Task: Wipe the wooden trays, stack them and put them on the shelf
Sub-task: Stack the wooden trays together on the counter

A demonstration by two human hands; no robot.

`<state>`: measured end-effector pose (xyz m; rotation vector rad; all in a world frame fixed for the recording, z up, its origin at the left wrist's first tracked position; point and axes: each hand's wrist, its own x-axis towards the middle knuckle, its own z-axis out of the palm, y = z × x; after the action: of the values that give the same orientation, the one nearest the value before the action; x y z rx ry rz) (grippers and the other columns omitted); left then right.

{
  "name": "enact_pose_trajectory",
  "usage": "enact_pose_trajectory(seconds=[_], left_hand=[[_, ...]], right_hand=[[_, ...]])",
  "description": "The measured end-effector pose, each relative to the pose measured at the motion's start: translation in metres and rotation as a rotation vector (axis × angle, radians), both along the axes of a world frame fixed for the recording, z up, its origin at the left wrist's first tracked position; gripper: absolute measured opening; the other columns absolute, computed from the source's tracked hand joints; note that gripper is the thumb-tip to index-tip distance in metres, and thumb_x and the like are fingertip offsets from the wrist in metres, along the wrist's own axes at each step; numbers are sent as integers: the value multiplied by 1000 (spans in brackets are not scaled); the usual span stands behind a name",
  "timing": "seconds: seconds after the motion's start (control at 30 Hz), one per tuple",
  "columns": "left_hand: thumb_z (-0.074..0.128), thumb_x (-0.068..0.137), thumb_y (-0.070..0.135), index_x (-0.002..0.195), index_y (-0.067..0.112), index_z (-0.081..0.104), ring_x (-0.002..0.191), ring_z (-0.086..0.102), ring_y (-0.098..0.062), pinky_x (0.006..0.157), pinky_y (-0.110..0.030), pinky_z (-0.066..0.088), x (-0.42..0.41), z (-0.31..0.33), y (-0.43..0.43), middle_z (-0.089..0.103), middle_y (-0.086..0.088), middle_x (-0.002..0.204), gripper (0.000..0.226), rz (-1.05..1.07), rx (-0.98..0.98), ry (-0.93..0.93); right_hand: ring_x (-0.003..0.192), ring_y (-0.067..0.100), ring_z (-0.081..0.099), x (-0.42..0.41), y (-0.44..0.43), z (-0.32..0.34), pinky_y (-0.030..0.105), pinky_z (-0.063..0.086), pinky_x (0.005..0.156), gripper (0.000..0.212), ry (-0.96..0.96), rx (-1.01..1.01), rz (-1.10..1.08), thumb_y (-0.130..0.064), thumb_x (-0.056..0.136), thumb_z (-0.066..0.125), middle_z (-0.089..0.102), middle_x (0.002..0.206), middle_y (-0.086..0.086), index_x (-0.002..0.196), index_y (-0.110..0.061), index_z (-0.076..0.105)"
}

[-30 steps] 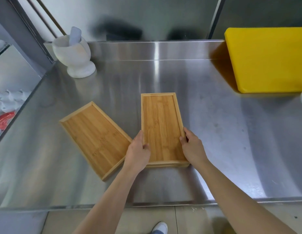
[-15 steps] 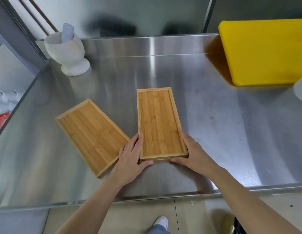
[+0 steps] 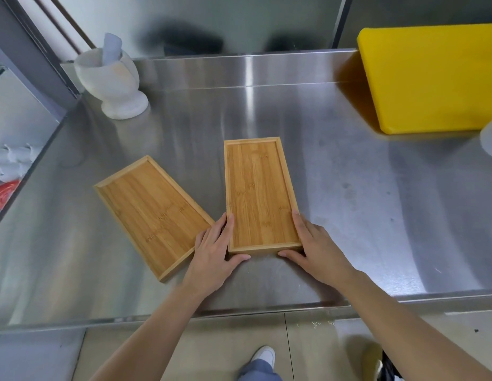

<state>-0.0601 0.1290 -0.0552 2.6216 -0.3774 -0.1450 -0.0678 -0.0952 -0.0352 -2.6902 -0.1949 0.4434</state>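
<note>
Both hands bracket the near end of the upright tray (image 3: 260, 195) at frame centre: left hand (image 3: 214, 254) and right hand (image 3: 316, 248) flat against its sides, apparently pressing, not lifting. Second tray (image 3: 152, 213), angled, lies lower left, nearer the left hand.

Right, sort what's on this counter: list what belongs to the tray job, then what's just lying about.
For the job:
upright wooden tray, held by left hand and right hand
angled wooden tray

Lying about:
white mortar with pestle
yellow cutting board
</note>
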Motion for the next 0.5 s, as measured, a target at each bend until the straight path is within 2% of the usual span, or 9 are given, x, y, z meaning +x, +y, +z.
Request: enact_pose_trajectory(seconds=[0.17, 0.23, 0.33, 0.4, 0.5], left_hand=[[60, 79, 50, 147, 14, 14, 140, 27, -26, 113, -36, 18, 0, -1, 0, 27, -10, 153, 89, -3, -6, -11], [55, 77, 58, 147, 18, 12, 142, 22, -22, 114, -35, 14, 0, 1, 1, 22, -6, 155, 92, -6, -13, -9], [31, 70, 71, 148, 21, 14, 142, 18, -19, 112, -31, 7, -5, 9, 5, 17, -2, 157, 95, 55, -42, -24], [28, 71, 74, 146, 19, 21, 142, 18, -20, 110, -30, 5, -10, 12, 13, 20, -3, 156, 93, 160, -84, -60], [34, 79, 65, 142, 12, 31, 141, 22, -27, 114, -42, 12, -14, 11, 29, 25, -11, 155, 82, 362, -89, -112]], right_hand=[[138, 26, 24, -1, 2, 2, 37, 26, 112, 91, 8, -20, -4, -55, 86, 45, 5, 159, 0, 146, -19, -12], [138, 26, 23, -2, 2, 5, 37, 26, 112, 91, 13, -3, -18, -57, 85, 46, 7, 159, -1, 147, -22, -11], [137, 24, 19, -3, 2, 16, 34, 21, 113, 87, -34, 19, -50, -58, 84, 47, 11, 158, -2, 148, -22, 0], [136, 23, 20, -2, 6, 26, 34, 19, 113, 82, -104, 25, -51, -59, 85, 46, 15, 157, -1, 148, -20, 10], [133, 21, 24, 6, 21, 41, 34, 21, 112, 72, -198, 45, -17, -56, 87, 44, 26, 154, -1, 145, -18, 24]])
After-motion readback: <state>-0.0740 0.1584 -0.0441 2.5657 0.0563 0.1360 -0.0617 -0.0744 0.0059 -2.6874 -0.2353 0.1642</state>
